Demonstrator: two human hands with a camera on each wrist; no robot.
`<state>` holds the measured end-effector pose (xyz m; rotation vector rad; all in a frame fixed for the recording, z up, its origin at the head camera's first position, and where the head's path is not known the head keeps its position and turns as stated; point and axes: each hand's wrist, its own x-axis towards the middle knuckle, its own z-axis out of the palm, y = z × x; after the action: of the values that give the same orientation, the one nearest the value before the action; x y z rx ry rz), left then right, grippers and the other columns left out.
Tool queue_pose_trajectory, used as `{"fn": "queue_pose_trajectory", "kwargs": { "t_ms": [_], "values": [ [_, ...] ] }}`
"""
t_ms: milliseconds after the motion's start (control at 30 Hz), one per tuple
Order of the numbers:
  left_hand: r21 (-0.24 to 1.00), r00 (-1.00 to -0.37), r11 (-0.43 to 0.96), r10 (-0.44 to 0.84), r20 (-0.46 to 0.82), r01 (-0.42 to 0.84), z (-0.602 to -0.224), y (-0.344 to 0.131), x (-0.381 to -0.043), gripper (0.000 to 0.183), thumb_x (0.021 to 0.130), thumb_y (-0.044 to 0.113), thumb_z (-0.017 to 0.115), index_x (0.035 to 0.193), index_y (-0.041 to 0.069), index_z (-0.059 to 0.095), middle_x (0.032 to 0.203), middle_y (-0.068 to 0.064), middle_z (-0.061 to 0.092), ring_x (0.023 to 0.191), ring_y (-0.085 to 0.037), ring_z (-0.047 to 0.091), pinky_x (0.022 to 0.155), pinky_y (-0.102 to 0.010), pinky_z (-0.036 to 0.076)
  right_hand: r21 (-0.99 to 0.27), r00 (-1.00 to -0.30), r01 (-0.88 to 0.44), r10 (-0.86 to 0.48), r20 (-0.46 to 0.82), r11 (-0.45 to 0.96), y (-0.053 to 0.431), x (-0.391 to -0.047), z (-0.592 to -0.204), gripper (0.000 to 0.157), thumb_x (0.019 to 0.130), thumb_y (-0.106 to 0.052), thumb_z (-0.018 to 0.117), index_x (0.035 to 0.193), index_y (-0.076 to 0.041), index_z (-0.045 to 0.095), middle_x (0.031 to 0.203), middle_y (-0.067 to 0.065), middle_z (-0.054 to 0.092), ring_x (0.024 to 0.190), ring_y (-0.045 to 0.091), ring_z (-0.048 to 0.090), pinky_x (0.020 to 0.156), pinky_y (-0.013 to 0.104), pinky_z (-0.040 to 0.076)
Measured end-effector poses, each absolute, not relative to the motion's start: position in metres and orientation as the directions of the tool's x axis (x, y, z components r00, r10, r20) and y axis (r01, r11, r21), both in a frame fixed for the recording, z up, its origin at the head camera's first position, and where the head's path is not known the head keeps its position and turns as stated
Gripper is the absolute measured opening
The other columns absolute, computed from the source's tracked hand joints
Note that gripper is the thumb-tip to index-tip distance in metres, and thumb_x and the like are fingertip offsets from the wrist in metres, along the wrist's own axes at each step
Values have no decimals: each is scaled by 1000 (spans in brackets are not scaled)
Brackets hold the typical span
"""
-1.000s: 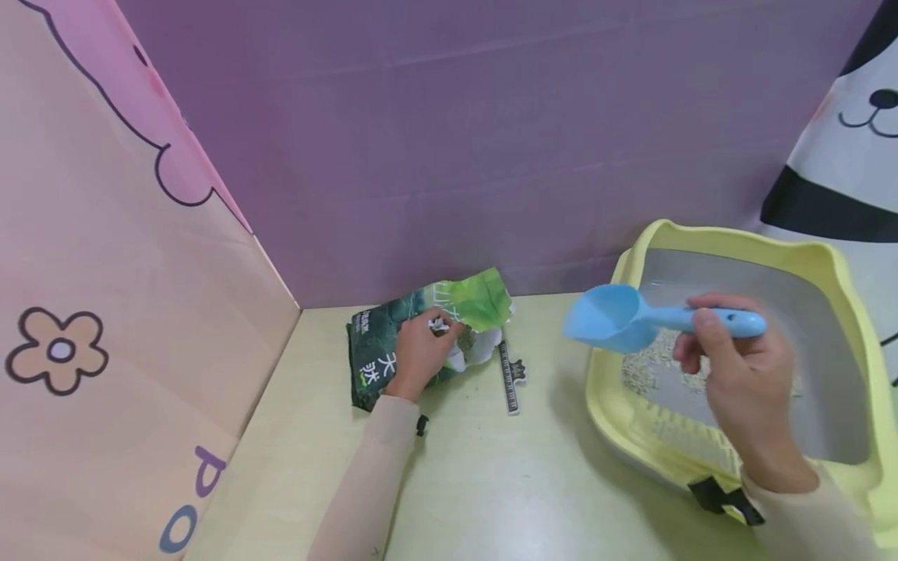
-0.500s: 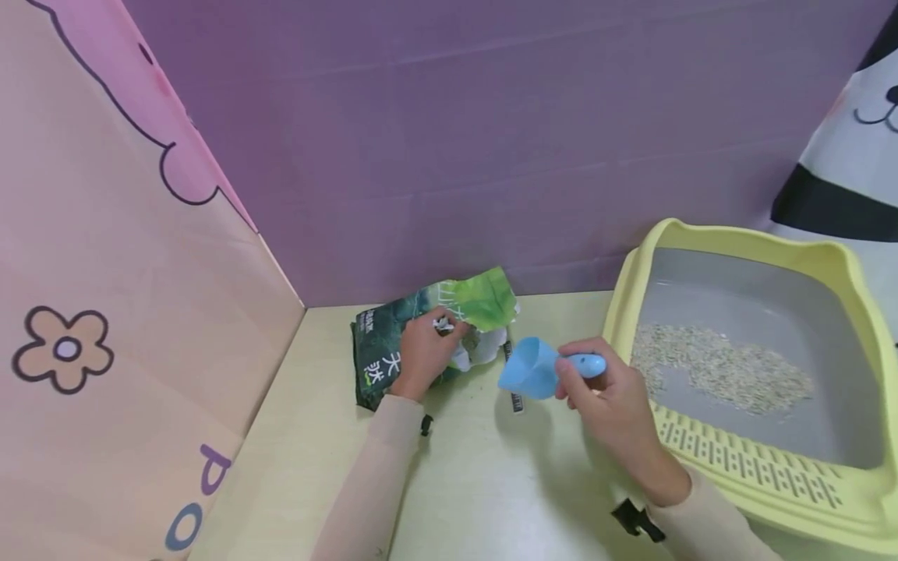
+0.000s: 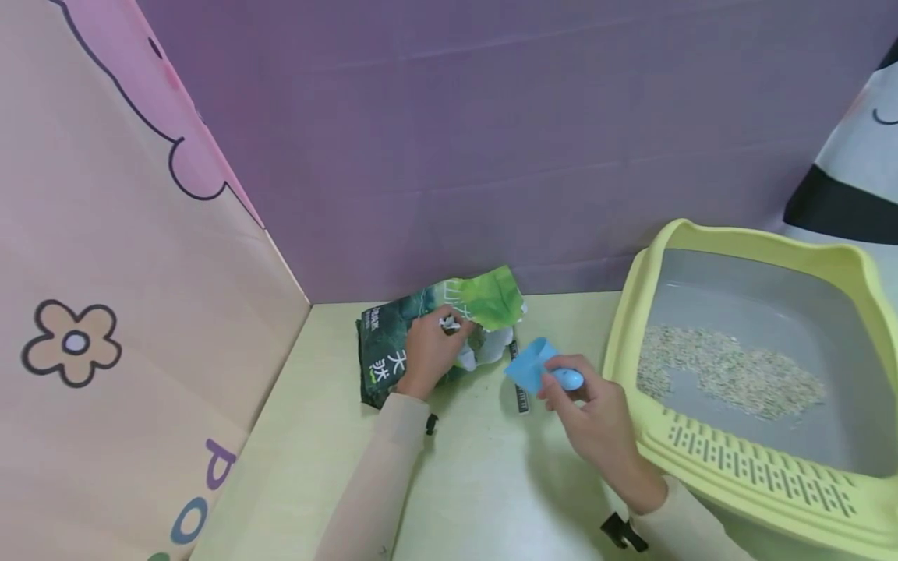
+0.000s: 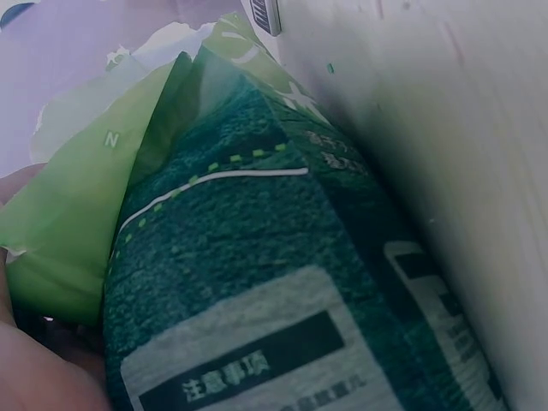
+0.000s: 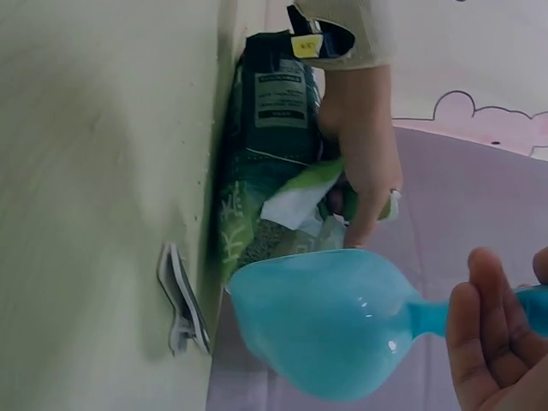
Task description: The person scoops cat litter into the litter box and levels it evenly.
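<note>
A dark green litter bag [image 3: 379, 335] lies on its side, its torn mouth facing right. My left hand [image 3: 429, 354] pinches the bag's upper edge near the mouth; in the left wrist view, its fingers [image 4: 47, 368] show beside the light green flap. My right hand [image 3: 599, 405] grips the handle of a blue scoop [image 3: 526, 366], the bowl pointing left toward the mouth. Granules [image 5: 265, 240] show inside the bag in the right wrist view, just past the scoop's rim. The scoop's inside is hidden there.
A yellow-rimmed litter box [image 3: 631, 331] with a grey pan stands at the right, pale granules [image 3: 754, 374] spread across its floor. A small ruler-marked clip [image 3: 522, 400] lies on the table below the scoop. A purple backdrop [image 3: 449, 156] rises behind the bag.
My right hand has carried the scoop left from over the litter box to near the bag's mouth, and the scoop has turned. My left hand keeps its hold on the bag.
</note>
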<state>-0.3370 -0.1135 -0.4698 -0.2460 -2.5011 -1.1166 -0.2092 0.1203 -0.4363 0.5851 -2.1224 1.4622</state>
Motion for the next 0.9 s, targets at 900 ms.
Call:
{"fn": "queue_pose_trajectory", "kwargs": {
  "t_ms": [900],
  "values": [
    [677,-910,669,-4,415,306,-469,-113,-337,19,94,40,74,89,22,71,52,4,57,39,-10,39,43,-29,34,-769,-808,-588,-125,576,251,102,-225,-454,14,94,4,66,108,1,66,84,13,76,70,8,72,52,28,57]
  ]
}}
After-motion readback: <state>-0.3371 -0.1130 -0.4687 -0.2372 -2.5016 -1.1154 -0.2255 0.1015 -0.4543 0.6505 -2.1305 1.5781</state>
